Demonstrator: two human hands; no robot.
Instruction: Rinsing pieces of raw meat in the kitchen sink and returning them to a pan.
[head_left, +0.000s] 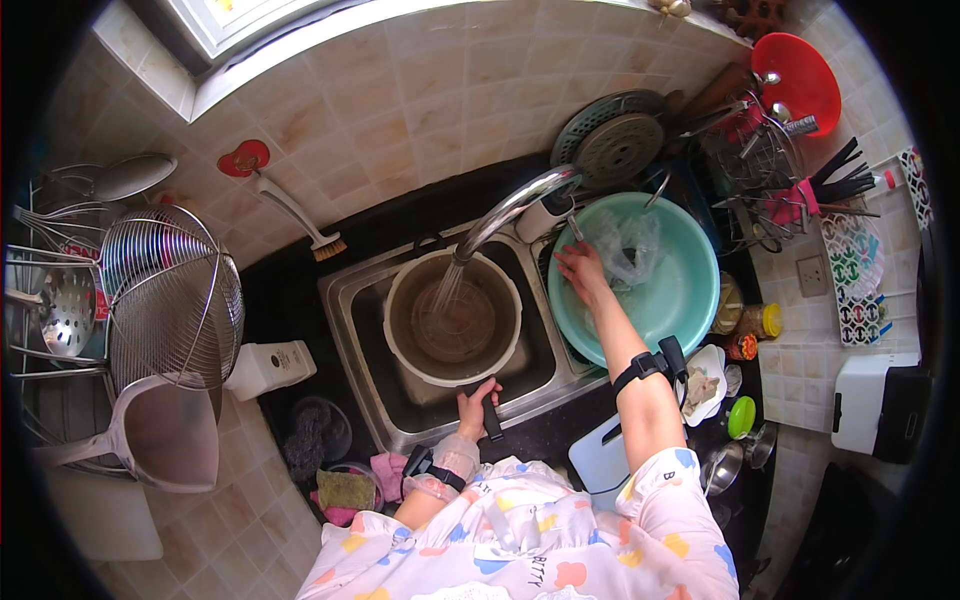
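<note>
A large round pot (453, 319) sits in the steel sink (551, 358). Water runs into it from the curved chrome faucet (517, 196). My left hand (478, 409) is at the pot's dark handle (491, 417), with fingers around its base. To the right, my right hand (581, 271) reaches over the left rim area of a turquoise plastic basin (688, 300), its fingers spread near the faucet's small lever. Inside the basin lies a clear plastic bag (626, 240) beside that hand; whether the fingertips touch anything is not clear.
A dish brush (296, 214) hangs on the tiled wall. Wire strainers (176, 300) and ladles hang at left. A white bottle (274, 367), steel scourers (315, 439) and a sponge (346, 490) stand left of the sink. Jars (761, 320) and a light blue board (600, 457) are at right.
</note>
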